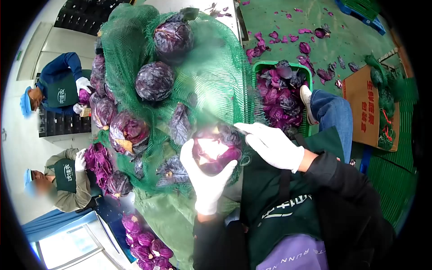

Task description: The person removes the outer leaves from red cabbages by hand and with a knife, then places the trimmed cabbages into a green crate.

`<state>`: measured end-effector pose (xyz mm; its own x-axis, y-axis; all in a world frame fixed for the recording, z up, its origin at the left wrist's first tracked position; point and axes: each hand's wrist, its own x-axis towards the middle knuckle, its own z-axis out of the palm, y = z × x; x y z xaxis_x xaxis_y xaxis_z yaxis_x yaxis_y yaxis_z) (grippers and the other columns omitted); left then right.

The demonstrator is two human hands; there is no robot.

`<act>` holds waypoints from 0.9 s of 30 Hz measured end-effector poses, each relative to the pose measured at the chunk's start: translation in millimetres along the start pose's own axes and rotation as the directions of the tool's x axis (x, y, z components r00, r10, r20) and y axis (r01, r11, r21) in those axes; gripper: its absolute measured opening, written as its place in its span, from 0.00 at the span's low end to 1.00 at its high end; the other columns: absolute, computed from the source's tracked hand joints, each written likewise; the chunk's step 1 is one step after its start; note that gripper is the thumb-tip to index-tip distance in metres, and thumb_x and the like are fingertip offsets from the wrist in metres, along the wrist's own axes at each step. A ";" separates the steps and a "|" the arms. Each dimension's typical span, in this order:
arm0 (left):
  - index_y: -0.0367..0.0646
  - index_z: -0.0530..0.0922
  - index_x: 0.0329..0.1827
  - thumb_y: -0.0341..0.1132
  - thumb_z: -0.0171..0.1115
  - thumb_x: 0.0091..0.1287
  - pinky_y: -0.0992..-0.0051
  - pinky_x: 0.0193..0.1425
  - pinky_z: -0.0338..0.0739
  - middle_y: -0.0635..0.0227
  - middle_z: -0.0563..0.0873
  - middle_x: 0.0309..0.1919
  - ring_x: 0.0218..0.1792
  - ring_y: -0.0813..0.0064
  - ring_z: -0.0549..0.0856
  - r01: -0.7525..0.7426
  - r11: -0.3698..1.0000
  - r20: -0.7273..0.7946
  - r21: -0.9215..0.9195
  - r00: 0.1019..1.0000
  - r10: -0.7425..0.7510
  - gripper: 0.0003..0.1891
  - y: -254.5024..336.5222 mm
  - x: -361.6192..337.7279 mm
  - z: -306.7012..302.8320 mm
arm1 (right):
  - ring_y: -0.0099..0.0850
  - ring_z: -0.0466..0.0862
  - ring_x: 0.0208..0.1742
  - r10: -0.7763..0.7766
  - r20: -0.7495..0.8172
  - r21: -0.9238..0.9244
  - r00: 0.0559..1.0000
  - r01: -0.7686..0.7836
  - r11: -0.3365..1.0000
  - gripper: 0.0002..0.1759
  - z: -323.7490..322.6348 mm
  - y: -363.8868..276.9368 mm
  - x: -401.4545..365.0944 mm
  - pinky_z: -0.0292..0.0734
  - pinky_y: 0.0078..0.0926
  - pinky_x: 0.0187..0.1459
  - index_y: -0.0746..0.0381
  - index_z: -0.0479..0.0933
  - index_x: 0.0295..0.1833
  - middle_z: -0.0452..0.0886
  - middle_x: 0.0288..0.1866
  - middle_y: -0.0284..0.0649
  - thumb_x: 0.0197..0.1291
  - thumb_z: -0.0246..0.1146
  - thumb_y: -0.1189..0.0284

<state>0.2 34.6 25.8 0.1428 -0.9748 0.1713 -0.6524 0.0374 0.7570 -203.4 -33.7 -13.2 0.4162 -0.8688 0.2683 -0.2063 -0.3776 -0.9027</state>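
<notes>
My left hand (208, 182), in a white glove, is closed around the lower side of a red cabbage (228, 157), with fingers and thumb on opposite sides. A bright, pale cut face shows on this cabbage. Just right of it, my gloved right hand (275, 146) grips what looks like a knife (243, 128), its blade thin and blurred near the cabbage's upper edge. Underneath lies green mesh netting (211, 58). Two whole red cabbages (155, 81) rest on the netting, and loose dark leaves (180, 123) lie beside the held one.
A green crate (309, 72) full of purple leaves stands on the right. Leaf scraps (306, 47) litter the floor near a cardboard box (362, 105). Across the table, two people in aprons (63, 96) handle cabbages. More cabbages (128, 130) line the left side; peeled ones (146, 245) sit below.
</notes>
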 end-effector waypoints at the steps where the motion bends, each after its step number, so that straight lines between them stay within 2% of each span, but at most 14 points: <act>1: 0.38 0.57 0.76 0.38 0.86 0.43 0.59 0.74 0.64 0.55 0.67 0.67 0.68 0.59 0.69 0.006 0.999 -0.015 -0.049 1.000 -0.006 0.58 0.0 -2.7 2.2 | 0.46 0.84 0.38 0.106 0.150 -0.039 0.983 -0.102 0.994 0.25 -8.2 -11.8 9.9 0.80 0.38 0.40 0.59 0.68 0.72 0.82 0.42 0.49 0.74 0.54 0.63; 3: 0.38 0.57 0.76 0.38 0.87 0.42 0.60 0.74 0.64 0.56 0.68 0.67 0.69 0.59 0.69 -0.003 0.994 -0.045 -0.109 0.999 -0.002 0.58 -3.2 -7.8 6.2 | 0.47 0.84 0.33 0.321 0.410 -0.153 0.854 -0.282 0.947 0.27 -30.1 -37.9 27.5 0.80 0.38 0.37 0.60 0.64 0.75 0.83 0.36 0.49 0.76 0.52 0.62; 4: 0.38 0.58 0.76 0.37 0.87 0.41 0.60 0.74 0.64 0.55 0.68 0.67 0.69 0.59 0.69 -0.013 0.993 -0.063 -0.119 0.998 0.005 0.58 -5.2 -9.6 7.2 | 0.48 0.80 0.25 0.188 0.411 -0.162 0.892 -0.131 0.978 0.34 -22.9 -24.6 26.6 0.76 0.43 0.34 0.55 0.49 0.82 0.79 0.26 0.52 0.77 0.46 0.57; 7: 0.38 0.57 0.76 0.36 0.87 0.41 0.61 0.74 0.64 0.54 0.67 0.69 0.70 0.60 0.68 -0.036 0.996 -0.013 -0.078 0.999 0.035 0.59 0.8 -6.4 4.5 | 0.48 0.80 0.25 -0.015 0.399 -0.142 0.917 0.078 0.987 0.34 -15.7 -13.4 31.3 0.76 0.43 0.33 0.56 0.51 0.82 0.79 0.27 0.52 0.77 0.46 0.57; 11: 0.38 0.57 0.76 0.37 0.87 0.43 0.59 0.74 0.65 0.51 0.64 0.72 0.71 0.57 0.68 -0.038 0.993 -0.020 -0.110 0.999 0.036 0.58 -7.3 -11.0 8.5 | 0.47 0.84 0.30 0.123 0.458 -0.219 0.880 -0.023 0.976 0.29 -25.8 -18.3 42.9 0.80 0.40 0.34 0.60 0.63 0.75 0.82 0.32 0.51 0.70 0.53 0.66; 13: 0.37 0.59 0.75 0.38 0.86 0.46 0.57 0.74 0.64 0.47 0.61 0.75 0.73 0.52 0.66 -0.045 0.996 -0.027 -0.077 0.999 0.043 0.54 -7.3 -11.4 9.2 | 0.48 0.86 0.36 0.070 0.421 -0.156 0.905 -0.004 0.988 0.25 -27.5 -16.6 44.7 0.82 0.40 0.39 0.58 0.67 0.73 0.84 0.45 0.53 0.73 0.49 0.66; 15: 0.38 0.61 0.74 0.38 0.86 0.45 0.55 0.75 0.64 0.46 0.63 0.74 0.73 0.50 0.66 -0.094 0.995 -0.036 -0.035 0.995 0.092 0.53 -4.9 -10.2 8.8 | 0.40 0.79 0.22 -0.062 0.233 -0.032 0.970 0.071 0.997 0.25 -4.7 23.5 37.8 0.80 0.34 0.35 0.52 0.69 0.74 0.86 0.44 0.48 0.77 0.48 0.57; 17: 0.39 0.61 0.74 0.37 0.86 0.45 0.55 0.75 0.63 0.46 0.63 0.74 0.73 0.49 0.66 -0.176 0.984 -0.042 0.030 0.983 0.177 0.53 -2.7 -10.8 8.9 | 0.34 0.79 0.22 0.064 0.133 -0.139 0.989 -0.045 0.989 0.25 -12.4 33.7 49.8 0.79 0.32 0.33 0.54 0.69 0.73 0.85 0.40 0.44 0.78 0.48 0.56; 19: 0.39 0.58 0.75 0.35 0.86 0.44 0.55 0.75 0.63 0.47 0.62 0.74 0.73 0.49 0.66 -0.177 0.984 -0.056 -0.003 0.983 0.177 0.56 -9.7 -25.2 8.7 | 0.27 0.77 0.21 0.413 0.143 -0.023 0.899 -0.414 0.910 0.26 -23.4 60.6 52.6 0.77 0.30 0.30 0.55 0.70 0.74 0.81 0.31 0.40 0.78 0.49 0.55; 21: 0.40 0.56 0.76 0.32 0.86 0.42 0.55 0.76 0.62 0.48 0.61 0.74 0.73 0.50 0.66 -0.134 0.983 -0.132 -0.123 0.984 0.117 0.58 -20.8 -32.2 11.2 | 0.23 0.75 0.20 0.543 0.174 0.112 0.822 -0.564 0.818 0.27 -23.9 43.2 44.7 0.74 0.29 0.27 0.54 0.69 0.74 0.77 0.22 0.36 0.77 0.50 0.53; 22: 0.41 0.54 0.77 0.31 0.86 0.42 0.55 0.76 0.60 0.49 0.62 0.73 0.73 0.52 0.65 -0.006 0.999 -0.111 -0.051 0.994 0.001 0.59 -19.2 -35.6 5.5 | 0.26 0.77 0.21 0.470 0.132 0.039 0.873 -0.479 0.877 0.29 -21.6 30.0 41.9 0.74 0.30 0.27 0.55 0.69 0.74 0.77 0.23 0.39 0.75 0.53 0.52; 23: 0.42 0.55 0.77 0.30 0.85 0.42 0.55 0.77 0.60 0.48 0.61 0.74 0.73 0.51 0.64 0.060 0.990 -0.131 -0.125 0.988 -0.076 0.58 -19.5 -39.6 8.6 | 0.29 0.78 0.21 0.393 0.089 -0.042 0.915 -0.391 0.919 0.30 -19.3 16.8 39.3 0.75 0.31 0.27 0.55 0.69 0.73 0.78 0.23 0.42 0.73 0.56 0.50; 25: 0.42 0.55 0.77 0.31 0.85 0.43 0.55 0.76 0.60 0.47 0.60 0.75 0.74 0.50 0.64 -0.047 0.999 -0.069 -0.002 0.997 0.046 0.58 -11.8 -30.5 5.3 | 0.35 0.81 0.24 0.108 0.092 -0.110 0.990 -0.098 0.989 0.31 -11.0 -24.4 35.6 0.77 0.34 0.29 0.57 0.70 0.71 0.82 0.31 0.46 0.70 0.58 0.50; 27: 0.42 0.57 0.77 0.33 0.86 0.43 0.54 0.76 0.60 0.46 0.58 0.76 0.75 0.47 0.63 -0.105 0.994 -0.047 -0.042 0.994 0.103 0.57 -13.0 -28.0 10.1 | 0.40 0.84 0.29 0.046 0.229 -0.294 0.972 0.024 0.956 0.28 -0.3 -31.3 31.9 0.78 0.35 0.32 0.59 0.72 0.65 0.83 0.36 0.46 0.68 0.61 0.53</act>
<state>-2.9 59.2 4.8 0.1097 -0.9544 0.2775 -0.6316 0.1487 0.7609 -183.9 -49.7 23.7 0.5978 -0.7888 0.1428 -0.4471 -0.4760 -0.7573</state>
